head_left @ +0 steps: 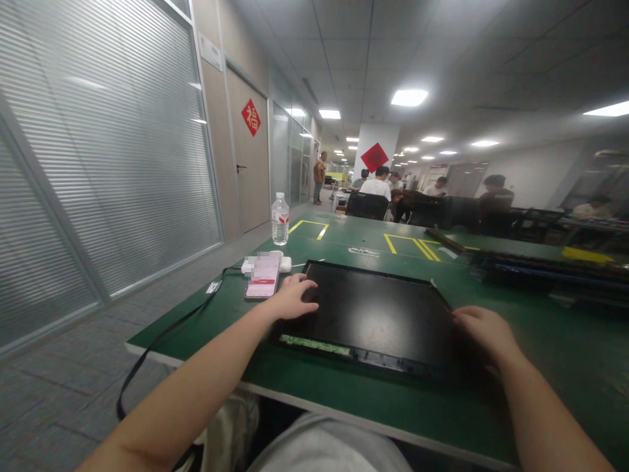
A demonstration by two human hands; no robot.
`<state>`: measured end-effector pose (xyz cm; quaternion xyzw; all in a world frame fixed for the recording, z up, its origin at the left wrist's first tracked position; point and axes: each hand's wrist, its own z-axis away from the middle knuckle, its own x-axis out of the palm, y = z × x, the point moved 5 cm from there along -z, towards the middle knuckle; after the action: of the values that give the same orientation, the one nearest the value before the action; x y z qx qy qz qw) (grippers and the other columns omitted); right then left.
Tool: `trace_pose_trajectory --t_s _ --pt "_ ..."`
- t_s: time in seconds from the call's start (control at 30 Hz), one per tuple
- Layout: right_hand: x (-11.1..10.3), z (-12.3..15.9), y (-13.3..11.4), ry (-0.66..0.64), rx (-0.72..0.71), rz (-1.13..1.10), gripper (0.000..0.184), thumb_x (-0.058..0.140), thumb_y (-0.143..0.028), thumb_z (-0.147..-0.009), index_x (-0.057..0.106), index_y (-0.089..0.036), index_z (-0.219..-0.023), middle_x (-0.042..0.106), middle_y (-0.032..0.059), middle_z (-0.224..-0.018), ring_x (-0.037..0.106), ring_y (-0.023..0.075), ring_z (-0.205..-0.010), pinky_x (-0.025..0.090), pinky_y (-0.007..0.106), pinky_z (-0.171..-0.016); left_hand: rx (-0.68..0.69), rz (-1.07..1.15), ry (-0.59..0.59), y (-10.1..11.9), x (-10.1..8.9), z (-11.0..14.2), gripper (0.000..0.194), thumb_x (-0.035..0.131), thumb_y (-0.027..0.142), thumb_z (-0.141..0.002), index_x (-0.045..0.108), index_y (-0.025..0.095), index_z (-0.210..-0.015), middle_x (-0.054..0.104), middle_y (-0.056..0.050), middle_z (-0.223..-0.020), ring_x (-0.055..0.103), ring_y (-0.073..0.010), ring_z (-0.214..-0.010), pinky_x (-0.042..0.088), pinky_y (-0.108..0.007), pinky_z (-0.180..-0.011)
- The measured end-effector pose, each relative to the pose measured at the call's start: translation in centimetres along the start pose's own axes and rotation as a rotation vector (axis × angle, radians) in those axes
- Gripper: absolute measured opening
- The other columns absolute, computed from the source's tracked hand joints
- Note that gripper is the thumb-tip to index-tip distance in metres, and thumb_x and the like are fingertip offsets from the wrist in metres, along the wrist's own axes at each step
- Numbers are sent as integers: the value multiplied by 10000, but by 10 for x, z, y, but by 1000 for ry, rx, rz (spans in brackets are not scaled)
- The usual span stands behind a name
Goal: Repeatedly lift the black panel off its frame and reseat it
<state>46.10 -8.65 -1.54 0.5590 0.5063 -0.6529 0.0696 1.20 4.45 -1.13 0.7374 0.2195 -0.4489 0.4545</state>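
A black flat display panel point(378, 311) lies on the green tabletop in front of me, with a strip of green circuit board point(314, 345) along its near edge. My left hand point(296, 298) rests at the panel's left edge, thumb and fingers apart, the fingertips reaching over its face. At the opposite side, my right hand point(479, 324) has its fingers closed on the panel's right edge; its fingertips are partly hidden there. Just left of my left hand lies a phone point(262, 283) with a lit pink screen.
A water bottle point(280, 219) stands at the table's back left, near a white power strip point(285, 265). A black cable point(171, 328) hangs over the left edge. Yellow tape point(396, 244) marks the green table point(555, 341). Dark panels point(531, 265) lie at right. People sit farther back.
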Motion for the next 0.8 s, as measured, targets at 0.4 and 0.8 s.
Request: trace_pose_trajectory --t_s 0.4,0.8 --pt "0 2 1 -14 21 -33 150 627 -214 -704 769 -243 -745 768 48 -831 681 240 -816 469 308 -679 342 194 -308 21 -10 13 798 894 451 -535 652 298 -1281 513 -96 -1463 451 -349 -1361 337 -444 -1130" --pt "0 1 1 4 1 -23 161 632 -233 -684 781 -228 -745 765 69 -838 676 242 -804 474 309 -676 476 172 -382 20 -7 14 800 884 356 -602 603 276 -1348 500 -107 -1476 457 -303 -1370 325 -393 -1149"
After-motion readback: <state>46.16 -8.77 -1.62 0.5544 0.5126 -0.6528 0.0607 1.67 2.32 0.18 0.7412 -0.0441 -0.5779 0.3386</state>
